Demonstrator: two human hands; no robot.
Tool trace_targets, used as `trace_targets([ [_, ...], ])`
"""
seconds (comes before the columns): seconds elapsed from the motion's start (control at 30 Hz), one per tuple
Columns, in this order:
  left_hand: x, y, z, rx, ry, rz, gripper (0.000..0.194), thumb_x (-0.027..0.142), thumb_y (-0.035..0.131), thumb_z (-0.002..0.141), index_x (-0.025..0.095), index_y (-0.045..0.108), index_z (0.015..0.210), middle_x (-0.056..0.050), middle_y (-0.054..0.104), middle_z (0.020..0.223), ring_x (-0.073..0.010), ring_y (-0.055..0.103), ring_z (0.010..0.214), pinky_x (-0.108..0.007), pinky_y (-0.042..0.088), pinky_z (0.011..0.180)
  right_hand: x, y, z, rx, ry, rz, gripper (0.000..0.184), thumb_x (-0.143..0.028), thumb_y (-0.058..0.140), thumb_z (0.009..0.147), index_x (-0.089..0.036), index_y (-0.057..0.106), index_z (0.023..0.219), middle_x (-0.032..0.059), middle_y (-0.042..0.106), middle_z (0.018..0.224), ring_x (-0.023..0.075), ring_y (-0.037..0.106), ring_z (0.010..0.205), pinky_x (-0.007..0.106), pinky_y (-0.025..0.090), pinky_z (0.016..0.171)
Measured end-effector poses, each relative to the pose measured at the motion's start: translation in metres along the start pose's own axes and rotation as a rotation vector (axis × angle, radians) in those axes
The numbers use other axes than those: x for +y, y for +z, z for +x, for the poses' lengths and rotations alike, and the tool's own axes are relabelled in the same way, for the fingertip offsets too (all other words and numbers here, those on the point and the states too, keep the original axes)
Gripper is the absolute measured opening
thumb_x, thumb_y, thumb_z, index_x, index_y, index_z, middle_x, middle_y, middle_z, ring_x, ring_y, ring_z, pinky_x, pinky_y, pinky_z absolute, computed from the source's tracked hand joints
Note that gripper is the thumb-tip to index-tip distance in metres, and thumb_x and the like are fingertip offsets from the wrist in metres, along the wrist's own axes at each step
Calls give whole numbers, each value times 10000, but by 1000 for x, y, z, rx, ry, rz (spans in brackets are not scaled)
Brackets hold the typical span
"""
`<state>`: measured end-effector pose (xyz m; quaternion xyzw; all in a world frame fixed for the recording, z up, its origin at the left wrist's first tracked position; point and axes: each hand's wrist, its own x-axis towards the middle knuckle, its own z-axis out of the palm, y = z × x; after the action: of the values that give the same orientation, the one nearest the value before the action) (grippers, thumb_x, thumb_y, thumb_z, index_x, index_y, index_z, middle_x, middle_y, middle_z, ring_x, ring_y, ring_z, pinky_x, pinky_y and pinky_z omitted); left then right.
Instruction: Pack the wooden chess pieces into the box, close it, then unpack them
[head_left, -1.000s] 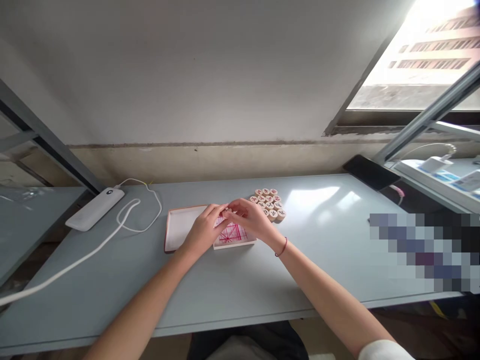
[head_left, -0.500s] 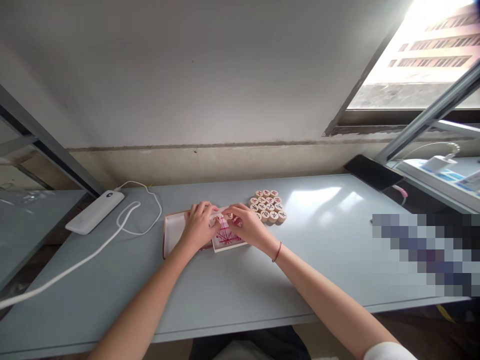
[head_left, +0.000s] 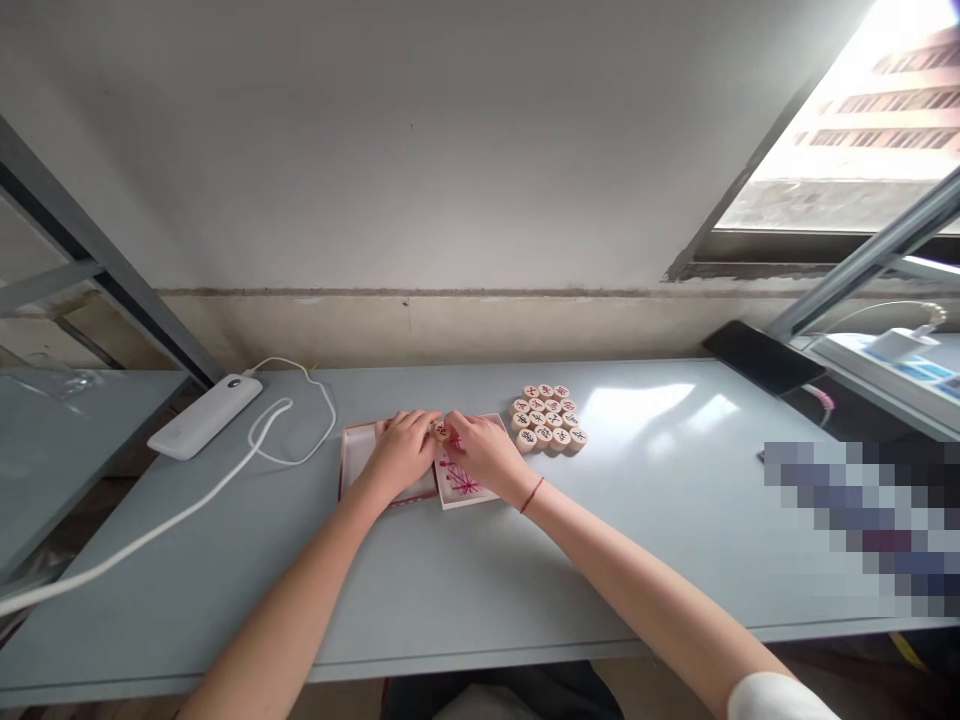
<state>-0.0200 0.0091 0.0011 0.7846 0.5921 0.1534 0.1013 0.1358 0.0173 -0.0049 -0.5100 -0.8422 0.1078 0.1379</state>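
Note:
My left hand (head_left: 405, 447) reaches over the seam between two shallow box halves, its thumb and fingers closed on a small wooden Chinese chess piece (head_left: 442, 432). From the other side, my right hand (head_left: 482, 452) has its fingertips pinched together at the same piece. Fingers partly cover it, and other pieces beneath may be hidden. Below the right hand lies the white box half (head_left: 450, 503) with red lines inside. The red-edged box half (head_left: 358, 462) sits to its left, partly under my left hand. Round chess pieces (head_left: 549, 418) stand grouped in rows just right of the box.
A white power bank (head_left: 206, 417) with a looping white cable (head_left: 225, 478) lies at the left. At the back right a black phone-like slab (head_left: 763, 357) rests by a metal frame post. The wall (head_left: 450, 330) runs behind the grey desk (head_left: 525, 590).
The view has shifted slightly, so the desk items appear further right. My right hand has drawn closer to the left one at the box's upper left corner, uncovering more grouped pieces.

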Motion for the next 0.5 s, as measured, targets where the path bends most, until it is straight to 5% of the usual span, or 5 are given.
trace_targets([
  [0.23,3,-2,-1,-2,6,-31,324,312,455,888,265,582,1182,-37,647,1165,-249,550,1103,-396,365,917,15,-21,0,35,13,138,188,-190,529,842,-207,542,1029,37,670,949,159,600,768,227,353,631],
  [0.4,11,3,3,-19,-37,-4,343,344,582,807,308,608,1146,-8,663,1120,-269,518,1059,-403,341,852,74,-56,16,157,288,-32,239,-242,468,847,-193,616,1028,73,658,1049,197,597,903,253,397,690],
  [0.5,14,7,4,-2,-58,8,312,245,548,817,309,628,1112,-4,675,1104,-258,509,1044,-393,325,824,100,-64,31,-14,436,-152,340,-308,486,827,-212,609,1130,80,651,1110,221,609,930,271,422,678],
])
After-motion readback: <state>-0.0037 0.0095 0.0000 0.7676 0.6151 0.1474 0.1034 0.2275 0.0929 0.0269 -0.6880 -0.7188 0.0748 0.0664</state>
